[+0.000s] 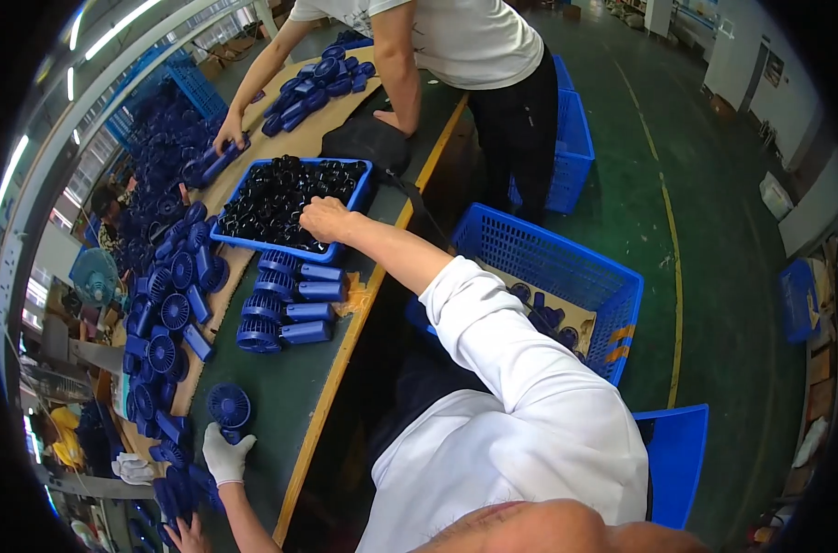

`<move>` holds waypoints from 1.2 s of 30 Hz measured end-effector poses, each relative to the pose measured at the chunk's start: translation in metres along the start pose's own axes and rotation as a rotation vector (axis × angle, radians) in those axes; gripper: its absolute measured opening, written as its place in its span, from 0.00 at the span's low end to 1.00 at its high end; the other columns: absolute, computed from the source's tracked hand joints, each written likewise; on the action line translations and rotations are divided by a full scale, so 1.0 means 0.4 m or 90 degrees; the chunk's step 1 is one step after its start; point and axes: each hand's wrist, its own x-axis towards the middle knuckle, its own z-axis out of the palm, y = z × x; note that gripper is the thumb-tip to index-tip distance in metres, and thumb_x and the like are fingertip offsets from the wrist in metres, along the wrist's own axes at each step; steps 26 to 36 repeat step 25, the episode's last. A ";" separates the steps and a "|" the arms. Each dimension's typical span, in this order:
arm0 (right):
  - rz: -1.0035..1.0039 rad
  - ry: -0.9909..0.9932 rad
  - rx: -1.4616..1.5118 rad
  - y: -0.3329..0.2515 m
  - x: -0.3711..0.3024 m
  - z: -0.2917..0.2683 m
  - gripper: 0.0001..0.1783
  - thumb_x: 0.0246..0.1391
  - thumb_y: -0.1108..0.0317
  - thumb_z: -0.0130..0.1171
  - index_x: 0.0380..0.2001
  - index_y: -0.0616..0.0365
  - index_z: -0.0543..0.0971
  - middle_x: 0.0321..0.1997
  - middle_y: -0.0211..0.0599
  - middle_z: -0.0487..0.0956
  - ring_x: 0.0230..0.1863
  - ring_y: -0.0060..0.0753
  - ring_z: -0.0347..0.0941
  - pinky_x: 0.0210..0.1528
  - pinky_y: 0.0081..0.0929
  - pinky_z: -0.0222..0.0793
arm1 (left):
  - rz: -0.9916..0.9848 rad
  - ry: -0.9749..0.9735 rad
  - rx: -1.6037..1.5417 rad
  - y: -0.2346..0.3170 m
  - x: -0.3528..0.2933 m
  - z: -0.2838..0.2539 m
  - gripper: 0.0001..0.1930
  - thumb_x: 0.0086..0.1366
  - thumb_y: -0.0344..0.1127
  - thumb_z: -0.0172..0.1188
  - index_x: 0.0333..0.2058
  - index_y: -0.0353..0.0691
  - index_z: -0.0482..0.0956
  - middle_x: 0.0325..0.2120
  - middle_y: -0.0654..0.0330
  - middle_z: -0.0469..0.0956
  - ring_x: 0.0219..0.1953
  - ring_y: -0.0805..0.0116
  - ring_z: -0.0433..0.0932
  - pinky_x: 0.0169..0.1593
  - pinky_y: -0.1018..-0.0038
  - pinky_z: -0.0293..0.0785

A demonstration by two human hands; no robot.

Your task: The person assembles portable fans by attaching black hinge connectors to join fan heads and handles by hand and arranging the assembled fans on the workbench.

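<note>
My left hand [225, 458], in a white glove, grips a dark blue handheld fan [229, 404] by its handle end, low over the green tabletop. The fan's round grille faces up. Bare, my right hand [326, 219] reaches into a blue tray [218, 234] heaped with small black ring-like parts [276, 198]. Its fingers are curled among the parts, and what they pinch is hidden. Between my hands, several blue fans [260, 318] lie side by side in a row, handles toward the table's wooden edge.
More blue fans [161, 355] are piled along the table's left side. A co-worker [456, 46] leans over the far end, one hand on fans. Another person's hand [190, 536] is at lower left. A blue crate [548, 249] stands right of the table; a black bag [368, 143] lies beyond the tray.
</note>
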 end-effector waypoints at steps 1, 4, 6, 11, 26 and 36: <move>-0.011 -0.033 0.025 -0.002 0.012 0.004 0.07 0.46 0.69 0.58 0.28 0.56 0.83 0.32 0.42 0.82 0.41 0.45 0.78 0.39 0.40 0.76 | 0.050 0.062 0.035 0.001 -0.007 0.017 0.31 0.38 0.49 0.76 0.35 0.35 0.72 0.33 0.49 0.76 0.35 0.43 0.77 0.37 0.56 0.73; -0.007 -0.071 0.068 -0.019 0.009 -0.028 0.06 0.43 0.71 0.59 0.26 0.58 0.83 0.31 0.45 0.83 0.38 0.47 0.81 0.38 0.41 0.78 | 0.076 0.129 0.116 0.018 -0.018 0.066 0.29 0.40 0.52 0.75 0.32 0.39 0.69 0.30 0.53 0.74 0.32 0.47 0.77 0.33 0.57 0.74; -0.050 -0.063 0.030 -0.028 0.013 -0.036 0.06 0.42 0.70 0.61 0.26 0.59 0.83 0.31 0.45 0.83 0.38 0.47 0.81 0.38 0.41 0.78 | 0.067 0.169 0.099 0.042 -0.031 0.086 0.28 0.41 0.52 0.74 0.32 0.39 0.70 0.30 0.54 0.74 0.31 0.47 0.77 0.32 0.57 0.73; -0.083 -0.026 0.018 -0.027 0.009 -0.042 0.07 0.42 0.72 0.58 0.25 0.55 0.84 0.31 0.47 0.82 0.38 0.50 0.80 0.37 0.43 0.78 | -0.064 0.137 0.099 0.130 -0.047 0.062 0.25 0.48 0.52 0.70 0.32 0.37 0.73 0.28 0.50 0.77 0.31 0.46 0.78 0.34 0.58 0.73; 0.028 -0.001 0.232 -0.005 0.013 0.004 0.18 0.49 0.62 0.61 0.44 0.56 0.80 0.45 0.47 0.77 0.49 0.49 0.74 0.50 0.41 0.72 | -0.075 0.038 0.044 0.108 -0.095 0.052 0.21 0.54 0.47 0.66 0.36 0.35 0.75 0.32 0.50 0.76 0.36 0.47 0.77 0.39 0.59 0.73; 0.028 -0.001 0.232 -0.005 0.013 0.004 0.18 0.49 0.62 0.61 0.44 0.56 0.80 0.45 0.47 0.77 0.49 0.49 0.74 0.50 0.41 0.72 | -0.075 0.038 0.044 0.108 -0.095 0.052 0.21 0.54 0.47 0.66 0.36 0.35 0.75 0.32 0.50 0.76 0.36 0.47 0.77 0.39 0.59 0.73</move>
